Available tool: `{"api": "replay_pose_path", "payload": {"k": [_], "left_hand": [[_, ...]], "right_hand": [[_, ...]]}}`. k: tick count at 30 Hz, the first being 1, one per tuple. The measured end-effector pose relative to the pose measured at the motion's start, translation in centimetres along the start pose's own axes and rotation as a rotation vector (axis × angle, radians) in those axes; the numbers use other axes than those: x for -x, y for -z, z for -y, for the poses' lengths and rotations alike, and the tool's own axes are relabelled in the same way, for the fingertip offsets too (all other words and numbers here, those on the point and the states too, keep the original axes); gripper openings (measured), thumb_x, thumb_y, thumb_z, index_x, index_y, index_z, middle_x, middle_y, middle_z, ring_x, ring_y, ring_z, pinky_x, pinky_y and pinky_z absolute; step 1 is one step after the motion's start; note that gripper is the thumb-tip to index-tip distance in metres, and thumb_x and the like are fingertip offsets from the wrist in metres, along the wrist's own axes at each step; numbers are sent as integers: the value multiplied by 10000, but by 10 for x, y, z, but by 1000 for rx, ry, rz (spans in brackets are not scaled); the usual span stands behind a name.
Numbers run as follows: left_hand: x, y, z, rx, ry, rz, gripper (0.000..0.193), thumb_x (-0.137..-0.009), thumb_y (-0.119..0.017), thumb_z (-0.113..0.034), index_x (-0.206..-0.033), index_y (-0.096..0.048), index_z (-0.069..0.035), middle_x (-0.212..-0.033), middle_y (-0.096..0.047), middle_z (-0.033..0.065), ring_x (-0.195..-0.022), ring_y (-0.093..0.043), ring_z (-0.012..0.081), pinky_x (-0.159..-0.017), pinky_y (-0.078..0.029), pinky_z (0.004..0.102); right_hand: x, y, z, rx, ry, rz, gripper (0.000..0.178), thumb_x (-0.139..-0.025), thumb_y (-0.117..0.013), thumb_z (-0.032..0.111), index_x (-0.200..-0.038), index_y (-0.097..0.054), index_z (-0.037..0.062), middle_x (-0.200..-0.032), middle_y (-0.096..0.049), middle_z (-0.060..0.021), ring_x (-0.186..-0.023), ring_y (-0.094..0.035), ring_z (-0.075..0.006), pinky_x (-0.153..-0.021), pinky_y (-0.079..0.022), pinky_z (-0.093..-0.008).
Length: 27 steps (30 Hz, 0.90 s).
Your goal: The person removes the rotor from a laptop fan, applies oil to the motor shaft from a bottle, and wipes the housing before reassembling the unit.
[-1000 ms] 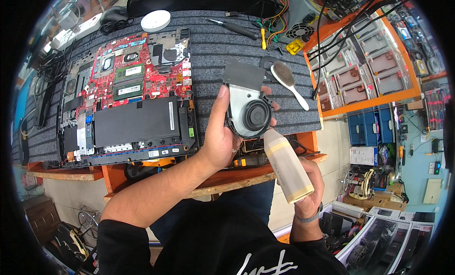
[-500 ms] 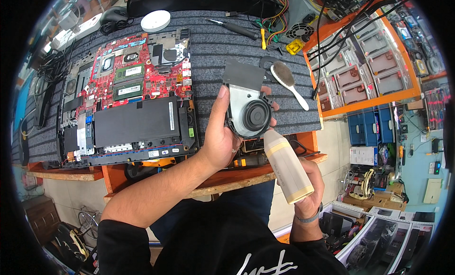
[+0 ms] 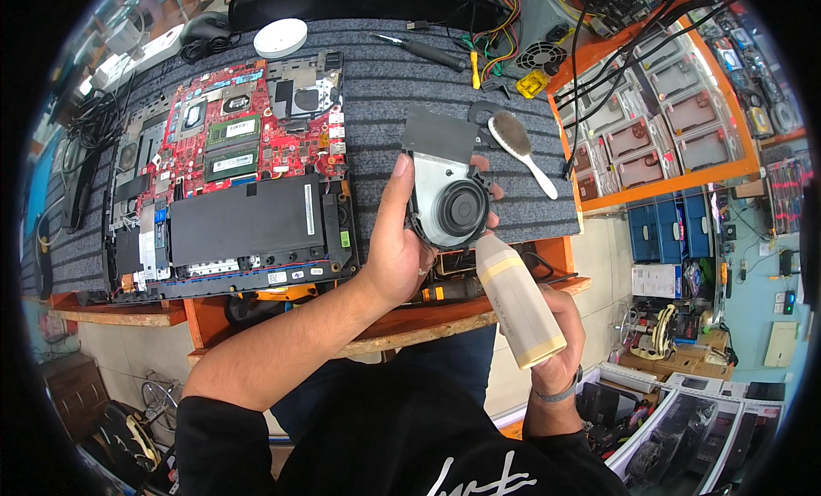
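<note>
My left hand [image 3: 397, 225] grips a laptop cooling fan [image 3: 462, 207], a silver and black housing with a round black hub and a dark flat flap at its top. The fingers wrap behind it, the thumb along its left edge. Wrapped around a cream, tube-shaped handheld air blower [image 3: 516, 304] is my right hand [image 3: 560, 338], mostly hidden behind it. The blower's tapered tip points up at the fan's lower right edge; whether they touch, I cannot tell. Left of my hands lies an opened laptop base [image 3: 231, 171] with a red circuit board and a black battery.
On the grey striped mat [image 3: 376, 94] lie a white-handled brush [image 3: 517, 145], a dark-handled pointed tool [image 3: 423, 51] and a round white disc [image 3: 280, 38]. A power supply [image 3: 539, 34] with coloured wires stands at the back right. The orange wooden table edge [image 3: 428, 321] runs before me.
</note>
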<state>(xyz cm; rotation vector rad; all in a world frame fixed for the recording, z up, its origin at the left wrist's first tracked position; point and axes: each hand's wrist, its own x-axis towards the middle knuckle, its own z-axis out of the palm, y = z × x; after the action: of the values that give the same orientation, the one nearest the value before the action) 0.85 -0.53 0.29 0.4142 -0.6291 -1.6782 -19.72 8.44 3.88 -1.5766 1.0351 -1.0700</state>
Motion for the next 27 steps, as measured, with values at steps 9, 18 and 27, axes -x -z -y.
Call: {"api": "replay_pose_path", "payload": {"k": [9, 18, 27], "left_hand": [[0, 0, 0, 4, -10, 10, 847, -1006, -112, -662, -1354, -489, 13, -1153, -646, 214, -953, -695, 248, -839, -584, 392], [0, 0, -1, 7, -1, 11, 839, -1011, -109, -651, -1356, -483, 16, -1157, -640, 222, -952, -692, 252, -834, -586, 395], [1, 2, -1, 1, 14, 19, 848, -1009, -102, -653, -1358, -480, 22, -1162, -638, 222, -957, -691, 251, -840, -584, 395]], "right_hand": [[0, 0, 0, 5, -6, -3, 710, -884, -669, 498, -1252, -530, -93, -1058, -654, -194, -950, -674, -238, -837, -512, -323], [0, -6, 2, 5, -90, -105, 859, -766, -746, 662, -1198, -540, -52, -1033, -631, -159, -823, -672, -181, -702, -547, -297], [-1, -1, 1, 1, 3, -8, 716, -888, -661, 502, -1246, -531, -104, -1056, -653, -197, -951, -663, -237, -841, -505, -330]]}}
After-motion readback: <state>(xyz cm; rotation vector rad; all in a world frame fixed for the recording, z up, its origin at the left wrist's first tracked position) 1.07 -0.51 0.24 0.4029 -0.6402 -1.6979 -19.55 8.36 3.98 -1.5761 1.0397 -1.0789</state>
